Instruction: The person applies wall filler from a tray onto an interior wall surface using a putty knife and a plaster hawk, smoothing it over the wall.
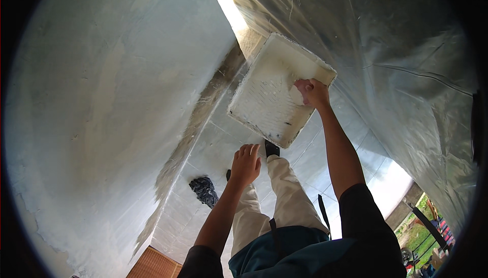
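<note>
My right hand (316,93) has its fingers closed on a pink item (302,89), perhaps a rag or sponge, at the right side of a paint-smeared white tray (262,87). The tray's textured slope carries pale paint and dark flecks; whether it rests on the floor or is held up, I cannot tell. My left hand (245,163) is empty below the tray's lower left, its fingers apart and slightly bent.
A patchy pale wall (101,100) fills the left, crinkled translucent sheeting (406,74) the right. On the tiled floor (213,135) lie a dark crumpled bundle (203,190) and, near it, my feet (272,147). An orange-brown slatted panel (152,265) shows lower left, outdoor clutter (427,242) lower right.
</note>
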The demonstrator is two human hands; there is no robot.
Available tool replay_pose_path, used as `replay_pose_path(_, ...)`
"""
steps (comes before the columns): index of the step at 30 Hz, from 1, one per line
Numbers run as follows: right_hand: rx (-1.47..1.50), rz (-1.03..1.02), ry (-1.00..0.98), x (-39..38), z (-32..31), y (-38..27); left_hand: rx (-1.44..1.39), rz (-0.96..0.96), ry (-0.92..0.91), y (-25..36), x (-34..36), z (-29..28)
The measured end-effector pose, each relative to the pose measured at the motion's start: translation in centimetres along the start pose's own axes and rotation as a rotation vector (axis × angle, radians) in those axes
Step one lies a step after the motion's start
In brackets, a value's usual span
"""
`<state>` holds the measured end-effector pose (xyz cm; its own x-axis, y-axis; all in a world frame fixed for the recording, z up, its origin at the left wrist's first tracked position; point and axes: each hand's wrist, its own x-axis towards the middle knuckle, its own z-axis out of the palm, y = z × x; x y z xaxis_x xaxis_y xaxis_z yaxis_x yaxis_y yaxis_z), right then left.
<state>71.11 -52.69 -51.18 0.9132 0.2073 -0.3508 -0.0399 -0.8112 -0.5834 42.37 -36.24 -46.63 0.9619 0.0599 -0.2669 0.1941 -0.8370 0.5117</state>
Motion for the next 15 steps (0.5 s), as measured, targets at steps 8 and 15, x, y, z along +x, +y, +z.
replay_pose_path(8, 0.061, -0.122, -0.173, -0.5, 5.4, 2.3, -0.004, -0.084, -0.004, -0.1, -1.6, -0.2)
replay_pose_path(15, 0.382, -0.051, -0.484, -3.1, 7.8, 0.5, 0.017, -0.155, 0.049, -1.6, -4.3, -2.9)
